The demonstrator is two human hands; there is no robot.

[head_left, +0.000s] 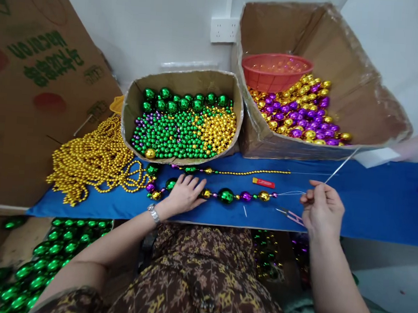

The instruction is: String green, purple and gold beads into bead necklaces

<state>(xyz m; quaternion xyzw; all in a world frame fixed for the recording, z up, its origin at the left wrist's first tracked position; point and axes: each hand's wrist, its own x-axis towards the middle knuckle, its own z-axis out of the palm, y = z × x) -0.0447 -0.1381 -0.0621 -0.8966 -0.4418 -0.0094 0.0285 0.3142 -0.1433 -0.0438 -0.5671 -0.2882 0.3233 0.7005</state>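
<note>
My left hand (185,195) lies palm down with its fingers spread over a string of beads (225,195) in green, purple and gold. The strand bends round at the left and continues behind the hand into a chain of small gold beads (254,172). My right hand (322,209) is closed in a pinch on a long thin needle (342,164) that slants up to the right. White thread (290,193) runs from the strand's right end to this hand. Pink-handled thread snips (290,216) lie just left of it. Beyond the strand is a red and yellow lighter (263,182).
A cut-down carton (180,161) holds green, gold and purple beads. To its right, a larger carton (277,149) contains gold and purple beads and a red basket (272,75). Gold bead chains (94,155) are heaped at left on the blue cloth (381,202).
</note>
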